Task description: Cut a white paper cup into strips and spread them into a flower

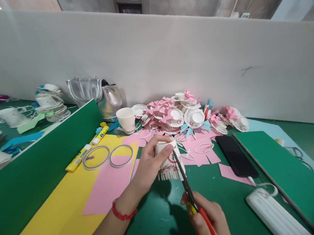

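The left hand hides a part of the paper cup, whose printed characters are too small to read. The right hand covers some of the scissors; the bottom edge cuts off the yellow sheet.

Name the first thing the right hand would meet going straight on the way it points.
Likely the cup in the left hand: the scissors in the right hand point at it and overlap it in view, though depth is unclear.
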`<action>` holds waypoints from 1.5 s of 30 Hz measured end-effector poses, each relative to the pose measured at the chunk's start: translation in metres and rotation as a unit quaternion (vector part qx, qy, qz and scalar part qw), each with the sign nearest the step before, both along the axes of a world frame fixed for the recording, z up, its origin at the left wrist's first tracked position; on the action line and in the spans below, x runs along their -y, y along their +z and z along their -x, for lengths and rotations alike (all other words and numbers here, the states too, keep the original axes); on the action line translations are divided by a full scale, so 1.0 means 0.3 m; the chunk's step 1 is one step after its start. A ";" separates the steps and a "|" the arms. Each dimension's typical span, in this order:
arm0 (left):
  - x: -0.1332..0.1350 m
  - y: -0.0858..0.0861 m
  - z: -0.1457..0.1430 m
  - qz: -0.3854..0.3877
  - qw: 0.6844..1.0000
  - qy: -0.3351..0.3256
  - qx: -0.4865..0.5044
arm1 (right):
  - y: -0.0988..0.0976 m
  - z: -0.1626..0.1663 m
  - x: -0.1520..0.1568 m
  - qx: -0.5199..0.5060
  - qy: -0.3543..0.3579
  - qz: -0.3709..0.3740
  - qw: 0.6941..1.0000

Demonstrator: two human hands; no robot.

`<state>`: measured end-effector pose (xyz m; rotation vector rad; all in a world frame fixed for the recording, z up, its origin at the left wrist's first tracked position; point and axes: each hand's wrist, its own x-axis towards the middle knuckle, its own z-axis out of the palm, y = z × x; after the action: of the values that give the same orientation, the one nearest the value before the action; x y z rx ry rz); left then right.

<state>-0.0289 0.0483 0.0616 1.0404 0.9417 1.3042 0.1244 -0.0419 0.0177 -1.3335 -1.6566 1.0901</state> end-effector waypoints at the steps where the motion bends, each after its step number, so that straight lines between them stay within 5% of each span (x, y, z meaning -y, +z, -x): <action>1: 0.001 0.000 0.000 0.001 1.000 -0.002 -0.002 | 0.001 0.001 -0.002 -0.006 0.006 -0.002 1.000; 8: 0.002 0.018 -0.001 0.004 1.000 -0.018 0.016 | 0.000 -0.011 -0.008 -0.019 0.059 -0.016 0.998; 17: -0.039 0.049 0.048 0.049 0.986 0.125 0.097 | -0.039 -0.031 0.021 -0.076 0.084 0.056 0.992; 33: -0.008 0.020 0.003 0.037 0.997 0.004 0.067 | 0.011 -0.045 0.015 -0.115 0.090 0.113 0.983; 45: -0.012 0.019 0.007 0.028 0.997 0.003 0.066 | 0.007 -0.027 0.009 -0.120 0.094 0.109 0.982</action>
<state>-0.0309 0.0519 0.0673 0.8985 0.8778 1.3276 0.1325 -0.0446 0.0197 -1.1407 -1.5395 1.5173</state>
